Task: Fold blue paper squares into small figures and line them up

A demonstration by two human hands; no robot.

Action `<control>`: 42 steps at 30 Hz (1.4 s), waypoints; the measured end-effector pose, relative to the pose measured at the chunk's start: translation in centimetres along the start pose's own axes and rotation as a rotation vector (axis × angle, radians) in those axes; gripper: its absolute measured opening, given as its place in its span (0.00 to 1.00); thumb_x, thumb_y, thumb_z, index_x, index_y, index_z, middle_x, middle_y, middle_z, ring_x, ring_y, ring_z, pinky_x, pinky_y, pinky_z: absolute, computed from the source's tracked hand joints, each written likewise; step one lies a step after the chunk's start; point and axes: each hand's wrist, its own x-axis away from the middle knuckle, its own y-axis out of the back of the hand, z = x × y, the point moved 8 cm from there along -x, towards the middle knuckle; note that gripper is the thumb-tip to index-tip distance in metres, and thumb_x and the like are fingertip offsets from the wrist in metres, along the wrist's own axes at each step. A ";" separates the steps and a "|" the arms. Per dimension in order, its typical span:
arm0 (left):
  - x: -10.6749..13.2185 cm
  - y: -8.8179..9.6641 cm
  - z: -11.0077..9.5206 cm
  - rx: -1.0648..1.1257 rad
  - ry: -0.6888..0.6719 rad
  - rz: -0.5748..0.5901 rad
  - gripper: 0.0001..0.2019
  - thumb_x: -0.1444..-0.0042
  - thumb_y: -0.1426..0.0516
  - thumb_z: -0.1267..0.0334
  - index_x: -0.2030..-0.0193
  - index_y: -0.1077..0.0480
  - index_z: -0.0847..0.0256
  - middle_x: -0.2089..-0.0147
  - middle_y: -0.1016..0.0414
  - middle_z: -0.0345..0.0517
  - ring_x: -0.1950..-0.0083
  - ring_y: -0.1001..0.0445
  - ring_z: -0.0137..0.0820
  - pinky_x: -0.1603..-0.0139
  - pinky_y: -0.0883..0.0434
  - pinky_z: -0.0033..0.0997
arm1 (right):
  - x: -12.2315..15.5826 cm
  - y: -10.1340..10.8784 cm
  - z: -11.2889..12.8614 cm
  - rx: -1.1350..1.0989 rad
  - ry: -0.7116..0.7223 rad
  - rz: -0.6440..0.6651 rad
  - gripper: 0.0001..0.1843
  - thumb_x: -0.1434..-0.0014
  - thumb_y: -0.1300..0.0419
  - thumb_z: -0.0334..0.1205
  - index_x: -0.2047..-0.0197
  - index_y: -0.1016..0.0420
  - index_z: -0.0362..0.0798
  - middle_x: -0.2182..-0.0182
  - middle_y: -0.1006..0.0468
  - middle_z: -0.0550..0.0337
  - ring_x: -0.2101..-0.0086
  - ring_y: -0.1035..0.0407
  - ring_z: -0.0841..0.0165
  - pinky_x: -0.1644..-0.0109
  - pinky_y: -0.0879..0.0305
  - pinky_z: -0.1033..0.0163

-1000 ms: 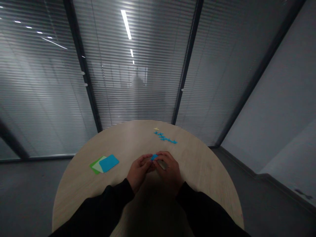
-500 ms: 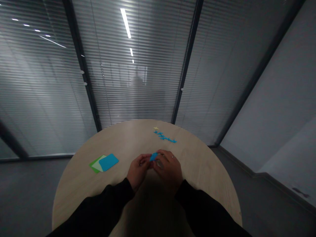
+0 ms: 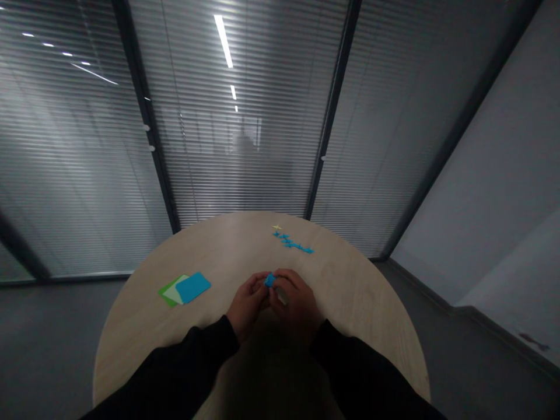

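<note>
A small folded piece of blue paper [image 3: 270, 280] is pinched between both hands, low over the middle of the table. My left hand [image 3: 247, 303] grips its left side with thumb and fingers. On the other side, my right hand [image 3: 297, 298] is closed on the paper, its fingers bent over the top. The fingers partly hide the paper, so its exact folded shape is unclear. Left of my left hand lies a small pile of paper sheets: a blue sheet [image 3: 193, 287] on top, a pale green sheet [image 3: 173, 294] and a bright green sheet [image 3: 167, 299] under it.
Beyond my hands, several small blue folded paper pieces [image 3: 287, 241] lie in a slanting row, with a yellow star-like piece [image 3: 277, 227] at the far end. The round wooden table [image 3: 350, 291] stands before a glass wall with blinds [image 3: 245, 169].
The blue paper has turned between my fingers and now looks more compact and crumpled in outline. My right-hand fingers have shifted slightly on it. The sheets and the row of pieces stay put.
</note>
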 end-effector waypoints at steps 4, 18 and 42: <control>0.1 0.0 -0.2 -0.001 -0.011 0.008 0.22 0.50 0.30 0.60 0.50 0.27 0.63 0.59 0.18 0.50 0.62 0.20 0.32 0.58 0.25 0.30 | 0.1 0.2 -0.1 -0.006 0.001 -0.027 0.07 0.39 0.43 0.32 0.60 0.26 0.51 0.56 0.24 0.52 0.55 0.28 0.60 0.50 0.27 0.54; -0.4 1.6 -0.9 -0.381 -0.165 -0.128 0.13 0.49 0.36 0.62 0.57 0.23 0.64 0.61 0.16 0.51 0.60 0.20 0.36 0.55 0.27 0.35 | -0.1 -0.4 -0.2 0.178 -0.053 -0.033 0.05 0.42 0.39 0.33 0.61 0.24 0.48 0.57 0.23 0.50 0.56 0.29 0.58 0.52 0.29 0.52; 0.2 -1.0 0.6 0.015 0.043 0.052 0.19 0.48 0.33 0.53 0.53 0.25 0.62 0.53 0.19 0.53 0.55 0.20 0.39 0.55 0.24 0.35 | 0.1 0.0 0.4 0.150 0.014 0.013 0.07 0.38 0.46 0.32 0.60 0.27 0.48 0.60 0.20 0.54 0.59 0.29 0.60 0.53 0.33 0.56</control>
